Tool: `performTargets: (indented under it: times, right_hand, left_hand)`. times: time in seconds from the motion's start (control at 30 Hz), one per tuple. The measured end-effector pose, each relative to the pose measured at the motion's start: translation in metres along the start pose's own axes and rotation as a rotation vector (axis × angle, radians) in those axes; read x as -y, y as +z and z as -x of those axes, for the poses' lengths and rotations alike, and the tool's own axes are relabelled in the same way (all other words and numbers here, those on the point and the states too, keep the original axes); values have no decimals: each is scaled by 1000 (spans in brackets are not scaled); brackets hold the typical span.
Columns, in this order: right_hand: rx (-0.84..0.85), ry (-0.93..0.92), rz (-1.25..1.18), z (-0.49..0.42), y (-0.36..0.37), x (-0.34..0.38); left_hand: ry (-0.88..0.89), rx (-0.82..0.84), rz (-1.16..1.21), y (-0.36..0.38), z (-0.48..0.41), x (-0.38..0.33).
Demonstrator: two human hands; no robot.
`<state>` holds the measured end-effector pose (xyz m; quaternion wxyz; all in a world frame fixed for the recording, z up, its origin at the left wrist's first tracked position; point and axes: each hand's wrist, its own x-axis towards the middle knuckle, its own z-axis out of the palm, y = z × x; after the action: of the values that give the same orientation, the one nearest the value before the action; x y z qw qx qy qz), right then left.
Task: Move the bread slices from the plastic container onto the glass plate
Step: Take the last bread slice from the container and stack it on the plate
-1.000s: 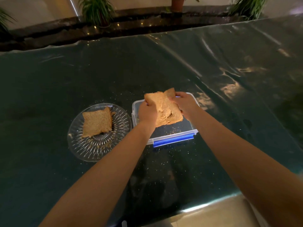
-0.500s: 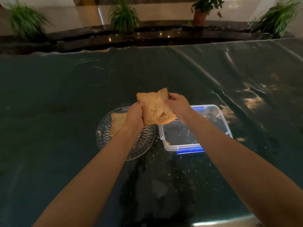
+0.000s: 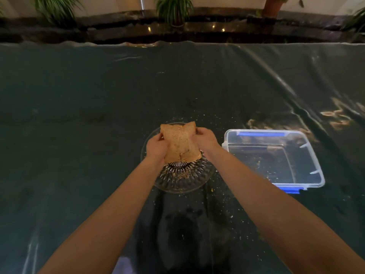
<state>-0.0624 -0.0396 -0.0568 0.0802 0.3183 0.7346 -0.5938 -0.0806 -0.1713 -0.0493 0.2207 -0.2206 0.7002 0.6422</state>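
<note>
- Gleaming under clear film, the dark surface [image 3: 79, 115] carries crumbs; plants [image 3: 173, 10] line the far ledge.
- Left hand [image 3: 156, 149] and right hand [image 3: 205, 140] pinch the bread [image 3: 179, 145] over the plate [image 3: 183, 178]; the container [image 3: 314, 165] sits right.

Both hands, left [image 3: 156, 148] and right [image 3: 205, 140], pinch bread slices [image 3: 180, 144] over glass plate [image 3: 185, 180], mid-tabletop [image 3: 79, 115]. Plastic container [image 3: 316, 175] just right, holds only crumbs.

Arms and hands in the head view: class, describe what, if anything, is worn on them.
Both forearms are bare, with no sleeves in view. The left hand and right hand wear no gloves; no watch, bracelet or ring is visible.
</note>
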Motion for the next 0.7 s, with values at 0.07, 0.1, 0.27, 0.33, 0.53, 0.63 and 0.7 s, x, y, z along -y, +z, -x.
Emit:
performTargets:
  times: [0.07, 0.1, 0.27, 0.33, 0.53, 0.63, 0.7]
  right_hand:
    - [-9, 15, 17, -3, 6, -4]
    - [-15, 18, 33, -6, 8, -6]
    - [-88, -56, 187, -17, 21, -15]
    - [-141, -93, 274, -19, 23, -18]
    - [-162, -68, 350, -20, 25, -27]
    - [-142, -72, 363, -20, 23, -30]
    - [-153, -91, 324, -18, 22, -32]
  left_hand:
    - [16, -14, -79, -3, -4, 2]
    - [24, -25, -134, -4, -7, 4]
    - [121, -55, -363, -8, -15, 10]
    - [181, -60, -454, -8, -18, 12]
    - [193, -61, -629, -10, -27, 18]
    - [152, 10, -569, -15, -26, 20]
    - [137, 46, -502, -17, -25, 22]
